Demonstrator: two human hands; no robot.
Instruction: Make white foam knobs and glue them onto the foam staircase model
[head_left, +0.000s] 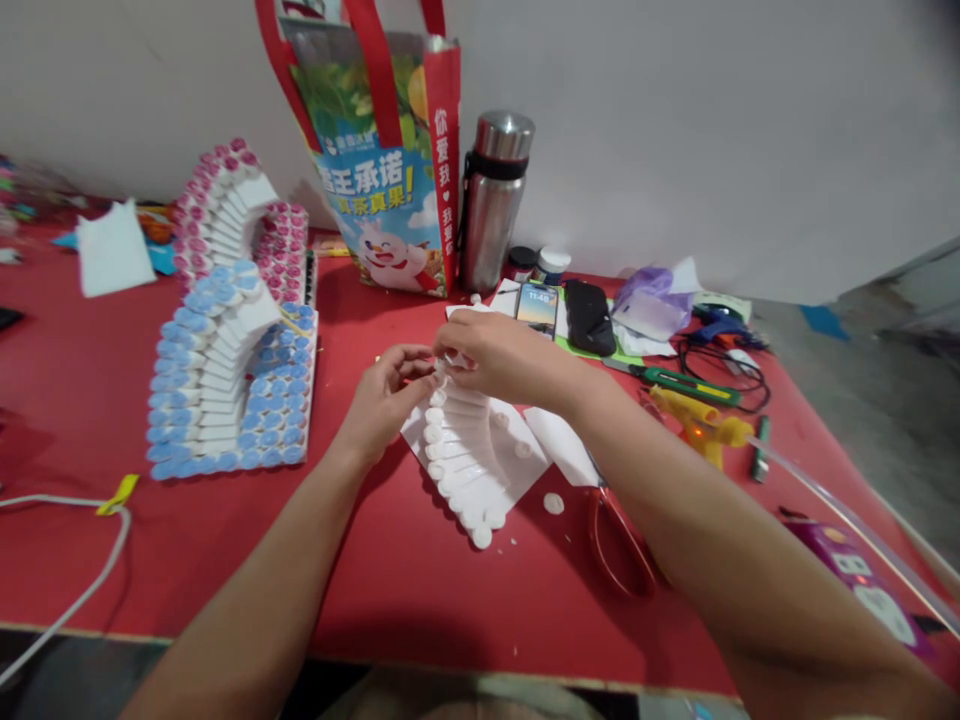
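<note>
In front of me on the red table is a white curved staircase model (465, 440), its outer edge lined with small white discs. My left hand (382, 400) is at the model's upper left, fingers bent and thumb against the edge, closed on it. Reaching over the upper end, my right hand (502, 350) has its fingers pinched together; a bit of white shows under them, but what they hold is hidden. A loose white disc (553, 503) lies right of the model. Beside it, red-handled scissors (619, 545) lie partly under my right forearm, near a white paper piece (562, 445).
At left stand a blue-and-white staircase model (225, 380) and a pink one (217, 215). Behind are a printed bag (390, 190) and a steel flask (496, 210). At right lie a phone (537, 308), a green cutter (690, 385), a yellow glue gun (701, 425) and a power strip (847, 570).
</note>
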